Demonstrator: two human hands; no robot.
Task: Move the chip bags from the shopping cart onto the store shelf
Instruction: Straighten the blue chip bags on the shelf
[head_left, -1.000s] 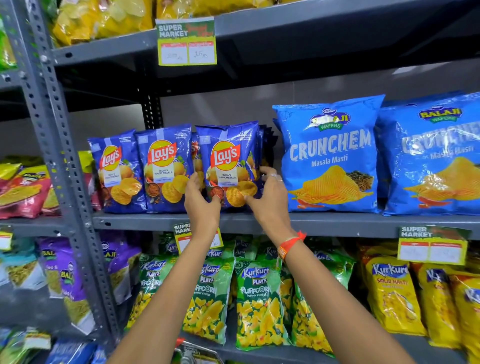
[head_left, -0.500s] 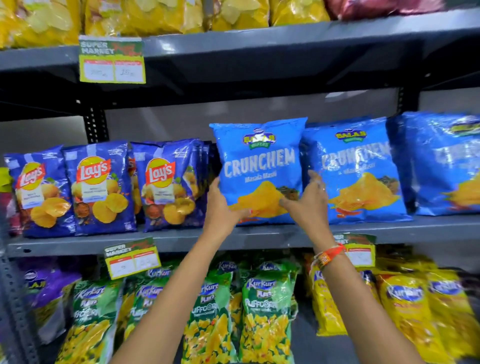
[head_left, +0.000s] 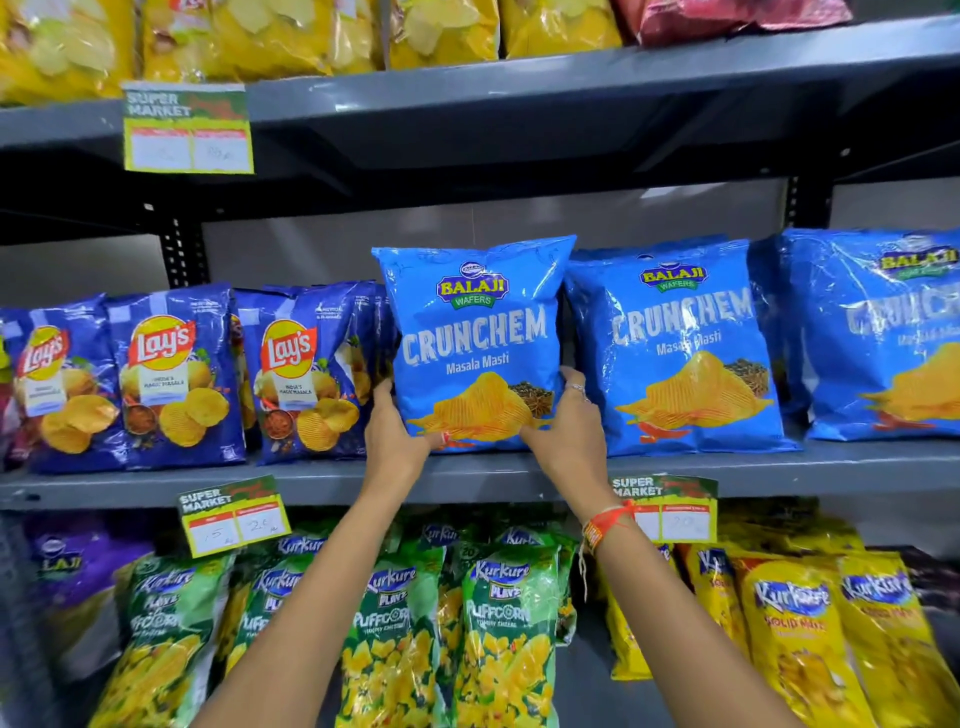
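Note:
A light blue Crunchem chip bag (head_left: 475, 338) stands upright on the grey middle shelf (head_left: 322, 480). My left hand (head_left: 392, 431) grips its lower left corner and my right hand (head_left: 566, 421) grips its lower right edge. An orange band circles my right wrist. To its left stand dark blue Lay's bags (head_left: 306, 371), to its right more Crunchem bags (head_left: 685, 343). The shopping cart is out of view.
Yellow chip bags (head_left: 270, 36) fill the top shelf. Green Kurkure Puffcorn bags (head_left: 498, 623) and yellow Kurkure bags (head_left: 795, 634) hang below. Price tags (head_left: 234, 514) clip to the shelf edges. A perforated upright (head_left: 182, 254) stands behind the Lay's bags.
Both hands left the Lay's bags and moved right onto the first Crunchem bag, now holding its lower corners. The view has shifted right and upward.

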